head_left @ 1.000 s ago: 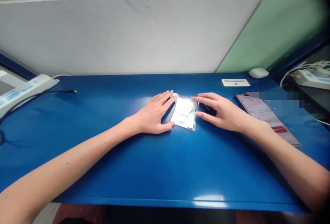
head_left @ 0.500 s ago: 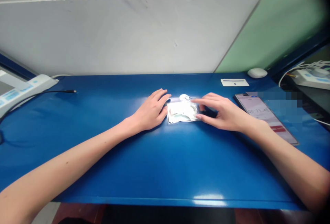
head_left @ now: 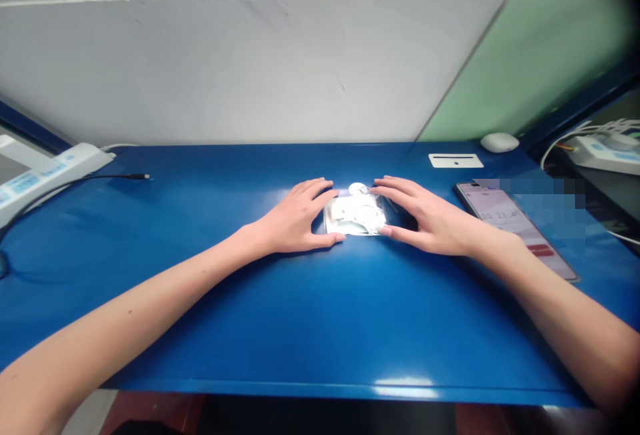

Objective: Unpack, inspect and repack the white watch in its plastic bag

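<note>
A small clear plastic bag [head_left: 354,213] with white parts inside lies flat on the blue table [head_left: 310,328], glaring under the light. My left hand [head_left: 295,221] rests on the table at the bag's left edge, fingers stretched out, thumb along its near side. My right hand [head_left: 427,218] lies at the bag's right edge, fingers spread, fingertips touching the bag's far and near corners. Neither hand has lifted the bag.
A phone [head_left: 515,225] with a lit screen lies right of my right hand. Behind it are a white card [head_left: 455,160] and a white oval case [head_left: 499,142]. A black cable [head_left: 90,181] and a white device [head_left: 45,171] sit at far left. White cables [head_left: 600,135] at right.
The bag has turned from tilted to square between my hands and slid slightly away from me. Both hands have closed in on its left and right edges, fingers flattening out.
</note>
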Available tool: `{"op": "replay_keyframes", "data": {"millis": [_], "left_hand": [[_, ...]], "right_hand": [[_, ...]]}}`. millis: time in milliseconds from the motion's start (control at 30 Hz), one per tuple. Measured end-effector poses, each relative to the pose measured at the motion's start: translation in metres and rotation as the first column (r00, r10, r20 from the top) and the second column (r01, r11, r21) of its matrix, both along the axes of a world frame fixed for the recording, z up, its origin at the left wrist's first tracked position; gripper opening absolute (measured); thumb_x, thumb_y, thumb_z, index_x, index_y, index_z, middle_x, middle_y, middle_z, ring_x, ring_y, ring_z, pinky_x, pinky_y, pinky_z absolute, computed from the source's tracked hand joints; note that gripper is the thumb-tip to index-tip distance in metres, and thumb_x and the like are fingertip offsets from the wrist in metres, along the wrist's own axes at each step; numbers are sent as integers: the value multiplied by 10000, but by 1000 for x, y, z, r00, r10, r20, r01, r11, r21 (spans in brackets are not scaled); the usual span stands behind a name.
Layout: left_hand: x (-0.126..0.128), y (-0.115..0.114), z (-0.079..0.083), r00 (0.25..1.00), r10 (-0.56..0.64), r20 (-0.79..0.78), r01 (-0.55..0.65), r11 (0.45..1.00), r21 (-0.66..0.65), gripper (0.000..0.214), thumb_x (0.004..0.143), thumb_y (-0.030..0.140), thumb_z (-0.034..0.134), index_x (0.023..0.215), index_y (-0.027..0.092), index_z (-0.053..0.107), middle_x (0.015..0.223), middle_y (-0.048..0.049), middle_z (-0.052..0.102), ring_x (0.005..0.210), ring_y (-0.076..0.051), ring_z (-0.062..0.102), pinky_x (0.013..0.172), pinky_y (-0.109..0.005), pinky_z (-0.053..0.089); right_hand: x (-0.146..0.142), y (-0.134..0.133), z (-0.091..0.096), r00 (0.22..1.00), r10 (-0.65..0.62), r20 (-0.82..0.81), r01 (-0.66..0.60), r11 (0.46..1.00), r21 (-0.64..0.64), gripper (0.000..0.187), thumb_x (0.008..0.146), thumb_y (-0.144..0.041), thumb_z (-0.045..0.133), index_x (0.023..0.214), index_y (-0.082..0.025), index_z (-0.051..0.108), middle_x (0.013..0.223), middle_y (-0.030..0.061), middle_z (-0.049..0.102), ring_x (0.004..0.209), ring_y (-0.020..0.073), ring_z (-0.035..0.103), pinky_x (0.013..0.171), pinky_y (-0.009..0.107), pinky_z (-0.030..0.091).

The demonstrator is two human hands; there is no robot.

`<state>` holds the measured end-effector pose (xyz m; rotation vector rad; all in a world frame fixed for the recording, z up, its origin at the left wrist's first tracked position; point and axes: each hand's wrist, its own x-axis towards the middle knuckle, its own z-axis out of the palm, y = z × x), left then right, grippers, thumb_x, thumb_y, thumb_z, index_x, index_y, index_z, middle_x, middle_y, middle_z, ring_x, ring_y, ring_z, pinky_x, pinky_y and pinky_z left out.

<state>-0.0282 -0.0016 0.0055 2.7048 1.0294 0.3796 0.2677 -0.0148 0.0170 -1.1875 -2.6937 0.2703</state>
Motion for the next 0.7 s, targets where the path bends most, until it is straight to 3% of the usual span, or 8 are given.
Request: {"op": "replay_keyframes", "data": {"millis": [200,700], "left_hand": [[-7,9,4,999,-38,-1,38,999,-11,827,825,647,627,1423,98,469,1467,-199,475,1360,-353,437,1123,-482,363],[-10,13,3,998,-63,27,63,998,2,789,803,629,656,1403,142,499,1459,-184,486,1353,-352,441,1110,-498,366]], "right_hand": [[1,-1,3,1000,-18,6,18,999,-26,753,883,-609,543,1448,-124,434,1545,202,382,1432,334,351,1154,498,351],[3,0,0,1000,2,9,-2,1000,-26,819,878,-596,556,1513,-119,352,1543,220,387,1409,372,386,1121,559,380]]}}
